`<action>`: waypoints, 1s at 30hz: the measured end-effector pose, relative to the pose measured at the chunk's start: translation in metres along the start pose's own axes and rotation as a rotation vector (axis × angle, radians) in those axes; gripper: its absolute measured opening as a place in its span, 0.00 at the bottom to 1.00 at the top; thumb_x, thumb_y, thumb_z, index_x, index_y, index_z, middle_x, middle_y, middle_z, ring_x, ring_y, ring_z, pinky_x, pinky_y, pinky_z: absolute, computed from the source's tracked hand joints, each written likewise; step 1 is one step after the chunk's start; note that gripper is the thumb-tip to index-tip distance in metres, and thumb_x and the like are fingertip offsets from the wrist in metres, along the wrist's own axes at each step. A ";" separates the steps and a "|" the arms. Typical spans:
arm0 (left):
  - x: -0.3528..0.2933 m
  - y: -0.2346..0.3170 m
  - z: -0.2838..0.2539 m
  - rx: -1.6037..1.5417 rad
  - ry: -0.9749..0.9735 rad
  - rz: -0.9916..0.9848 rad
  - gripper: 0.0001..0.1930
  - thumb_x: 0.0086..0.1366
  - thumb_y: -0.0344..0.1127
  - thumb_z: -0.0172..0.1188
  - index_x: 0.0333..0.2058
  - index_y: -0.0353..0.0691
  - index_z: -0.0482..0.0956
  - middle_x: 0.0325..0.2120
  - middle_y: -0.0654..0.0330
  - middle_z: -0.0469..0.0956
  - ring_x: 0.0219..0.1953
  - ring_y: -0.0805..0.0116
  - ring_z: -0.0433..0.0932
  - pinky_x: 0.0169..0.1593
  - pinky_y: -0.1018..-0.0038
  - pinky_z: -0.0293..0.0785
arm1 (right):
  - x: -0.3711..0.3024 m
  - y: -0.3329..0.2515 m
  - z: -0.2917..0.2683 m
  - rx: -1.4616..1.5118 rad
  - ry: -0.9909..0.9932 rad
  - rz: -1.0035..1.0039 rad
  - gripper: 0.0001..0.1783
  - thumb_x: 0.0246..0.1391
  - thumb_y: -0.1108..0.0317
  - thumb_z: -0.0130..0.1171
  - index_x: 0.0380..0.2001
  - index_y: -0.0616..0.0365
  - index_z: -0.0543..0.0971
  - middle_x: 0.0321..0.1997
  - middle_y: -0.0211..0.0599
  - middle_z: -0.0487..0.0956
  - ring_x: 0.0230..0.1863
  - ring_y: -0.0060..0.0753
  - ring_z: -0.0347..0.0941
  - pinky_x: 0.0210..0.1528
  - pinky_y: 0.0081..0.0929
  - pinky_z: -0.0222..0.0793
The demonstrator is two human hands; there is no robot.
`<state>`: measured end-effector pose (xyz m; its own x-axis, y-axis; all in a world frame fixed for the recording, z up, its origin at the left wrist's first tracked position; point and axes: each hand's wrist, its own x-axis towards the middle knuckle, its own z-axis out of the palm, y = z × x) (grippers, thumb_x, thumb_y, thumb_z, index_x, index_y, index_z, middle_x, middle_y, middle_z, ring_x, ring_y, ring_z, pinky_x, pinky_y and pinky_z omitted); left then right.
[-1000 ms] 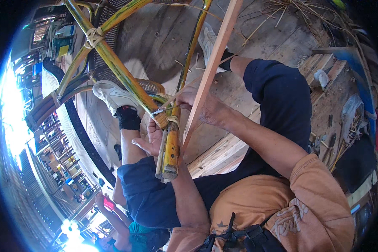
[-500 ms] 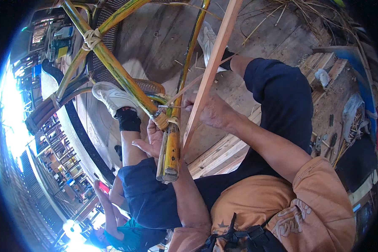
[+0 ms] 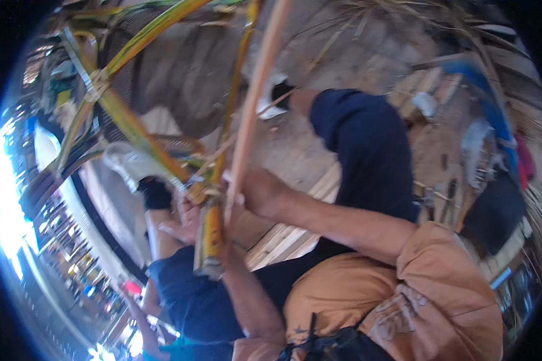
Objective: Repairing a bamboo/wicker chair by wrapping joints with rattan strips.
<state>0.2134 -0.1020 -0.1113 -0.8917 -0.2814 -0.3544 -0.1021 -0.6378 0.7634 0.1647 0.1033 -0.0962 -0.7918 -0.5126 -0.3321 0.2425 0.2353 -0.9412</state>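
A yellow-green bamboo frame slants down toward me, and its poles meet at a joint bound with tan cane. Below the binding, the cut pole ends point at my lap. My left hand is behind the joint, palm up, thumb stretched out; the poles cover part of its fingers. Right of the joint, my right hand is closed at a narrow cane strip. A long flat pinkish-tan strip rises past the hand, close to the camera, and hides some of its fingers. Motion blurs the picture.
A second cane binding holds the poles at the upper left. Wood blocks and crumpled clear plastic lie at right, beside a blue edge. Pale planks lie under my legs. Another person's arm shows at lower left.
The whole view has shifted, so frame, hands and legs appear farther left, and it is blurrier. My right hand is lower and nearer the joint. The left hand stays behind the poles.
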 end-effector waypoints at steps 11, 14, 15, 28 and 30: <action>-0.012 0.001 0.028 0.282 0.110 0.010 0.46 0.62 0.75 0.30 0.49 0.30 0.68 0.38 0.49 0.76 0.38 0.62 0.75 0.47 0.66 0.71 | -0.208 0.059 -0.175 -0.751 0.832 0.364 0.14 0.56 0.72 0.52 0.45 0.62 0.76 0.43 0.48 0.77 0.45 0.49 0.72 0.51 0.37 0.67; -0.006 0.003 0.023 0.014 -0.011 0.018 0.46 0.61 0.75 0.38 0.49 0.29 0.67 0.45 0.45 0.74 0.47 0.54 0.74 0.55 0.62 0.67 | -0.213 0.037 -0.182 -1.276 0.798 0.500 0.18 0.56 0.69 0.54 0.48 0.64 0.74 0.49 0.49 0.76 0.52 0.50 0.71 0.57 0.39 0.64; -0.004 -0.001 0.020 -0.053 -0.005 0.011 0.45 0.61 0.74 0.38 0.47 0.29 0.68 0.43 0.45 0.75 0.45 0.55 0.75 0.54 0.62 0.69 | -0.201 0.024 -0.177 -1.100 0.790 0.233 0.18 0.55 0.69 0.54 0.49 0.64 0.74 0.50 0.49 0.75 0.52 0.50 0.71 0.57 0.38 0.64; 0.003 -0.016 0.020 0.102 0.034 0.123 0.28 0.67 0.59 0.46 0.42 0.34 0.69 0.36 0.52 0.75 0.39 0.65 0.75 0.45 0.71 0.73 | 0.088 -0.103 -0.030 -1.021 -0.617 -0.145 0.16 0.53 0.62 0.55 0.27 0.66 0.81 0.33 0.54 0.80 0.37 0.54 0.78 0.40 0.45 0.73; -0.003 -0.012 0.026 0.335 0.053 0.225 0.19 0.65 0.45 0.51 0.45 0.34 0.68 0.37 0.55 0.73 0.39 0.69 0.74 0.45 0.74 0.72 | 0.072 -0.110 -0.039 -1.072 -0.552 -0.215 0.16 0.54 0.60 0.52 0.25 0.64 0.79 0.29 0.54 0.79 0.35 0.54 0.78 0.38 0.46 0.72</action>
<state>0.2053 -0.0748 -0.1050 -0.8852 -0.4294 -0.1788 -0.0526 -0.2896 0.9557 0.0590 0.0730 -0.0145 -0.3517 -0.8446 -0.4038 -0.6547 0.5302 -0.5388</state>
